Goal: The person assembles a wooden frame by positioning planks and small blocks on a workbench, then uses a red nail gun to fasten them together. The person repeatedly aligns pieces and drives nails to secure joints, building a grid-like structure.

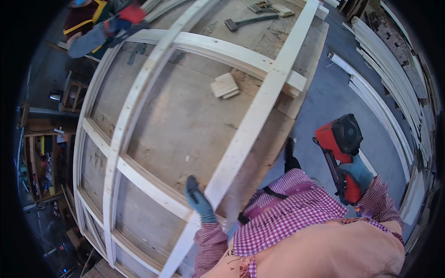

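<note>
My right hand (358, 170), in a blue-grey work glove, is closed round the handle of a red and black nail gun (340, 139), held out over the floor to the right of the table. My left hand (199, 202), gloved too, rests at the near joint of a pale timber frame (252, 123), where a crosspiece (150, 186) meets the long right-hand beam. Its fingers look stretched out along the wood, pointing away from me, with nothing held in them. The frame lies on a worn wooden worktable (176, 116).
A hammer (250, 21) and small wood blocks (225, 86) lie on the tabletop. At the far left a co-worker's gloved hand (88, 44) is beside a red tool (132, 14). Long boards (384, 102) are stacked on the right; shelves (44, 162) stand at left.
</note>
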